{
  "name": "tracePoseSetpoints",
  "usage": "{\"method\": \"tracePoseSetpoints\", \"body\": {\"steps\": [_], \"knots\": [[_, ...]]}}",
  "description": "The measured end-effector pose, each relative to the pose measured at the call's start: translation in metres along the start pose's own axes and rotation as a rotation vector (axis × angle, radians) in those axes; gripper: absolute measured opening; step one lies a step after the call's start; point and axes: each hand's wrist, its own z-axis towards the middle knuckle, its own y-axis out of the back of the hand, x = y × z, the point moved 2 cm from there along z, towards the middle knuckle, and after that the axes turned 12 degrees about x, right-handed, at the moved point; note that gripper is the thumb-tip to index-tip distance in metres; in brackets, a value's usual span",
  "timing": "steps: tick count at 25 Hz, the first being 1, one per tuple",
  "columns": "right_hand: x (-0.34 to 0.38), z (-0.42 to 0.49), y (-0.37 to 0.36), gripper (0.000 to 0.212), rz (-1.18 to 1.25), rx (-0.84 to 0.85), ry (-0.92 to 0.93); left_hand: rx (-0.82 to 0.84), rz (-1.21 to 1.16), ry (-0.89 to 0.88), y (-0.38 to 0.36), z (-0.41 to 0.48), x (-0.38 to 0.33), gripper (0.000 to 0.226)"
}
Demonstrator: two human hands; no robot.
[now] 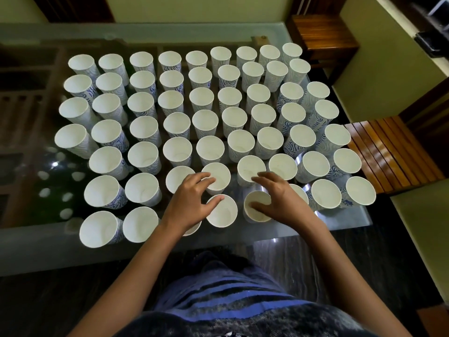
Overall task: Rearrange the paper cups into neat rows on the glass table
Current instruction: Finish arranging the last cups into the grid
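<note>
Several white paper cups with blue swirl print stand upright in rough rows on the glass table [286, 229]. My left hand [192, 203] hovers over the near middle with fingers loosely curved. Its fingertips reach the rim of one cup [220, 175], and its thumb tip touches the rim of a nearer cup [224, 214]. My right hand [277, 198] holds a front cup [257, 214], with the thumb inside its mouth and the fingers reaching past its far rim towards another cup [247, 166]. Both hands hide parts of neighbouring cups.
The rows on the right [323, 142] bend out of line, and the front row has a gap at its right end. A wooden slatted bench [388, 152] stands to the right of the table and a wooden stool [323, 35] at the far right. My torso is against the near edge.
</note>
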Motion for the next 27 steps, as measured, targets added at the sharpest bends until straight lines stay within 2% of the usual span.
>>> {"method": "tracePoseSetpoints", "body": {"steps": [3,7,20,23,27], "knots": [[0.000,0.024,0.010,0.061,-0.001,-0.084,-0.027,0.035,0.004,0.068,0.002,0.018,0.004,0.056],[-0.002,0.047,0.012,0.066,-0.014,-0.071,-0.063,0.095,0.012,0.101,-0.004,0.030,0.006,0.062],[0.000,0.045,0.013,0.066,-0.046,-0.022,0.004,0.092,-0.013,0.110,-0.005,0.035,0.006,0.058],[0.004,0.038,0.016,0.069,-0.027,-0.021,0.015,0.079,-0.025,0.086,-0.002,0.031,0.003,0.056],[0.006,0.014,0.018,0.063,0.015,-0.067,0.026,0.009,-0.017,0.015,0.002,0.013,-0.004,0.049]]}}
